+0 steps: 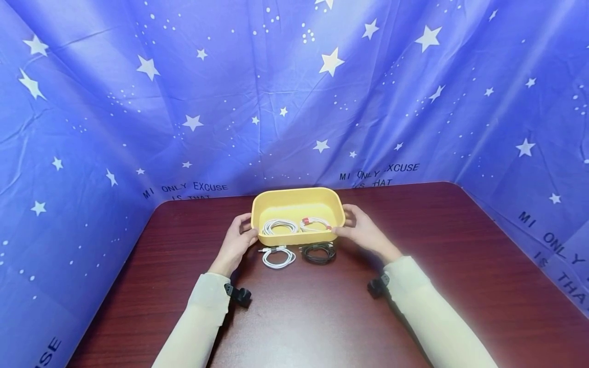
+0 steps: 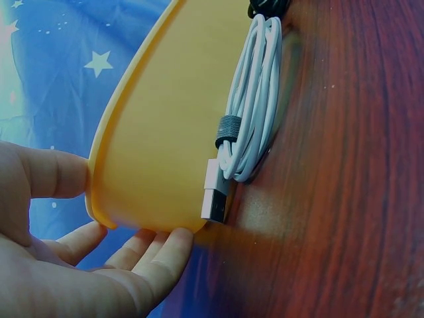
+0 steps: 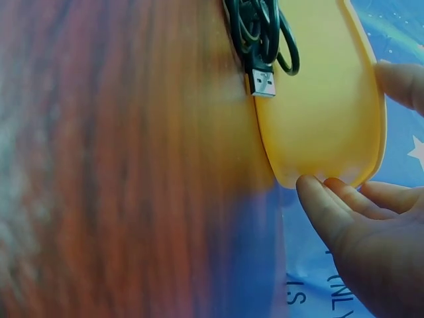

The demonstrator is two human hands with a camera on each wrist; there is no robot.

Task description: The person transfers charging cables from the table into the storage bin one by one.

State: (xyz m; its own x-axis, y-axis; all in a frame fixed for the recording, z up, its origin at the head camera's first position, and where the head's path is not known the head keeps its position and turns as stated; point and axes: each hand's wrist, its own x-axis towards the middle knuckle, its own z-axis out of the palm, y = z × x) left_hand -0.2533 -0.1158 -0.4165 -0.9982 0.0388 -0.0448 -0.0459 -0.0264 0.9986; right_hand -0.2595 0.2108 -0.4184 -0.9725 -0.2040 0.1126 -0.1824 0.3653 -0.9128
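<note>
A yellow open-topped bin (image 1: 303, 238) stands near the table's back edge. My left hand (image 1: 236, 240) holds its left end, thumb at the rim and fingertips against the end wall. At the opposite end my right hand (image 1: 365, 232) grips it the same way, thumb (image 3: 401, 83) on the rim. Inside lie a coiled white cable (image 1: 279, 226) and another white cable with red pieces (image 1: 315, 224). Just in front of the bin are a coiled white USB cable (image 2: 255, 99) with a dark strap and a coiled black USB cable (image 3: 255, 30).
The dark red wooden table (image 1: 294, 317) reaches toward me on both sides of the bin. A blue curtain (image 1: 257, 92) with white stars hangs behind it and along the left and right sides. Each wrist wears a black camera mount (image 1: 239, 295).
</note>
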